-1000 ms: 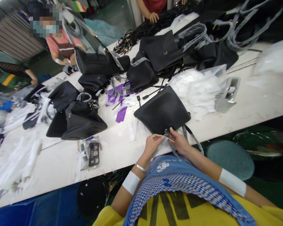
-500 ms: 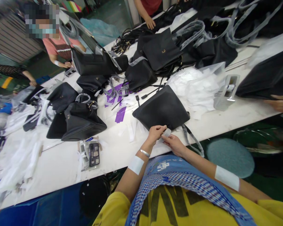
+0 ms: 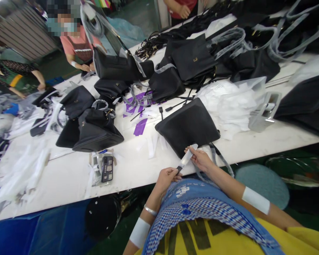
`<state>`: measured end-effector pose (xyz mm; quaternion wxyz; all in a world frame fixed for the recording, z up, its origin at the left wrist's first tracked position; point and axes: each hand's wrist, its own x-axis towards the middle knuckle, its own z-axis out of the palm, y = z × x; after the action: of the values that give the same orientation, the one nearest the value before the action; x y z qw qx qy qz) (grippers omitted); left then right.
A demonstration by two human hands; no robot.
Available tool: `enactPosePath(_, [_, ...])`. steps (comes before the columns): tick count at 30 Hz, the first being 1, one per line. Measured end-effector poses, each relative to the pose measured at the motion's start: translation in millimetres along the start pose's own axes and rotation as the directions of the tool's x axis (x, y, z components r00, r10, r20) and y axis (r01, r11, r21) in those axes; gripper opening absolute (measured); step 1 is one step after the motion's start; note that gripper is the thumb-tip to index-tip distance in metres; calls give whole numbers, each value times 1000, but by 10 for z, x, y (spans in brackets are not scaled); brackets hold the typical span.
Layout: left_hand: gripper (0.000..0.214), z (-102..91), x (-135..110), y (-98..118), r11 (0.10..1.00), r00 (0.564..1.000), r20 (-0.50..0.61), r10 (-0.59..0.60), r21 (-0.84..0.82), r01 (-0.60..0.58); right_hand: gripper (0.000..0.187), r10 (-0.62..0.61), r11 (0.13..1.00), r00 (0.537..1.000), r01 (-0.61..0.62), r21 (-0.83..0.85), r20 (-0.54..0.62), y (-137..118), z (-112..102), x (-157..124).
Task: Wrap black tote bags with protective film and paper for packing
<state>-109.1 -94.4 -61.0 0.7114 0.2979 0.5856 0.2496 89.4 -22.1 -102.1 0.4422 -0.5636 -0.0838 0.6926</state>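
So, POV: both hands are up at the near edge of the white table (image 3: 138,173), just below a flat black bag (image 3: 188,127). L hand (image 3: 170,177) is pinched shut on the dark lower end of a thin whitish strip (image 3: 185,161), right by the blue apron (image 3: 202,198). R hand (image 3: 200,158) has its fingertips closed on the strip's upper end, so it runs on a slant btwn the two. Can't tell what the dark bit is tbh, too small. R hand is also rly close to the bag's lower edge, can't tell if they touch. Plastic-wrapped strap (image 3: 223,161) trails off the bag's R side, over the table edge.

Bg stuff: white padding heap (image 3: 225,104) just past the bag on the R, then a clear plastic box (image 3: 264,113) beside it. Purple piece (image 3: 140,127) on the table L of the bag, phone (image 3: 107,169) further L near the edge, w/ black handbags (image 3: 95,132) above it. Across the table, a co-worker in a pink top (image 3: 78,49) has both hands low at the far edge.
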Motion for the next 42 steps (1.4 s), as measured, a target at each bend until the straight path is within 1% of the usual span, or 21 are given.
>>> enactPosePath(2, [43,7,-79,64,1000,1000,-3,10,-23,-10,26,1,1000,1000,-1,-1,-24,-66,-39,68])
enactPosePath(4, [44,-5,-140,116,998,1000,-12,19,-60,-19,38,7,1000,1000,-6,5,-28,-98,-64,42])
enactPosePath(5, [45,-14,-163,133,997,1000,-21,17,-80,-19,43,28,1000,1000,-28,11,1,-88,-65,-13])
enactPosePath(7, [45,-36,-193,149,995,999,-33,3,-103,-6,48,114,993,985,-115,-3,127,-9,-35,-178])
enactPosePath(9, [45,-58,-205,143,996,1000,-28,-8,-88,6,42,233,972,932,-213,-102,279,117,29,-334])
enactPosePath(10, [44,-70,-206,134,998,1000,-21,-8,-70,6,39,249,964,918,-203,-173,309,177,67,-379])
enactPosePath(11, [44,-83,-204,121,999,1000,-20,-6,-51,5,38,239,959,919,-173,-224,313,221,103,-393])
enactPosePath(13, [45,-120,-188,87,1000,999,-40,0,-26,-1,36,173,954,947,-92,-286,270,238,147,-331])
enactPosePath(16, [50,-215,-121,13,1000,996,-89,-16,-25,14,38,54,929,986,9,-370,160,61,77,-128])
enactPosePath(18, [55,-303,-42,-53,999,992,-125,-35,-34,31,39,-34,878,996,70,-473,83,-167,-88,-6])
enactPosePath(20, [59,-391,57,-130,998,982,-184,-50,-39,43,38,-170,805,985,131,-579,-14,-444,-344,83])
enactPosePath(21, [60,-427,110,-171,998,975,-216,-57,-42,49,37,-260,763,962,157,-627,-77,-588,-497,123])
enactPosePath(22, [60,-455,164,-212,997,967,-247,-64,-48,54,36,-357,721,923,176,-671,-142,-725,-658,164])
enactPosePath(24, [59,-483,264,-289,997,949,-309,-68,-63,51,38,-521,646,810,169,-745,-268,-953,-979,267])
enactPosePath(26, [60,-483,352,-353,997,938,-340,-61,-60,43,46,-605,596,713,109,-796,-355,-1088,-1258,403])
enactPosePath(28, [65,-471,420,-396,999,942,-331,-52,-30,44,49,-627,567,668,39,-823,-401,-1128,-1468,550])
enactPosePath(31, [69,-457,476,-423,998,958,-282,-53,3,57,37,-612,536,680,-18,-844,-403,-1096,-1661,716])
enactPosePath(34, [68,-447,486,-419,998,959,-277,-58,6,62,29,-622,505,691,-4,-863,-367,-1066,-1763,748])
enactPosePath(37, [67,-430,493,-413,998,955,-295,-40,37,53,34,-667,473,663,24,-881,-340,-1055,-1805,638])
enactPosePath(40, [58,-413,527,-419,993,963,-269,-1,113,33,42,-720,420,632,68,-905,-286,-995,-1760,435])
enactPosePath(42, [50,-400,551,-421,984,974,-225,35,176,6,44,-733,378,645,118,-918,-219,-897,-1663,302])
